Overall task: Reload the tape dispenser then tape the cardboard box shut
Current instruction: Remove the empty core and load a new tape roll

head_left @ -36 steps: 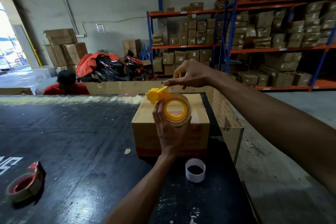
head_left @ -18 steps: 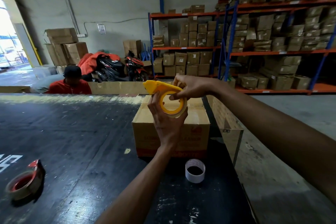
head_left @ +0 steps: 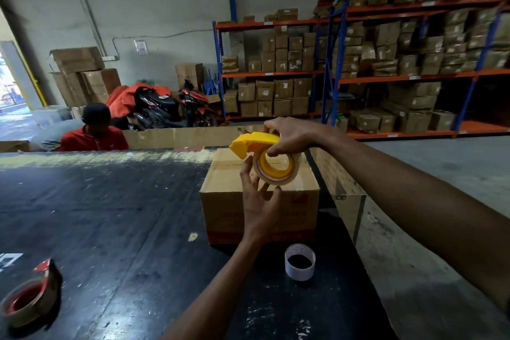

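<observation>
A yellow tape dispenser (head_left: 249, 143) with a roll of clear tape (head_left: 276, 171) on its hub is held in the air above a closed cardboard box (head_left: 229, 201). My right hand (head_left: 289, 135) grips the dispenser's top and the roll's upper edge. My left hand (head_left: 259, 201) is just below the roll, fingers spread and touching its lower left rim. The box stands on the black table (head_left: 110, 215) near its right edge.
An empty white tape core (head_left: 300, 262) stands in front of the box. A red dispenser with a tape roll (head_left: 27, 298) lies at the table's left front. A person in red (head_left: 93, 132) sits beyond the table. Cardboard sheets (head_left: 339, 188) line the far and right edges.
My right hand has taken hold of the dispenser's top. My left hand has let go of the roll and opened beneath it. The dispenser has tipped so the hub faces me.
</observation>
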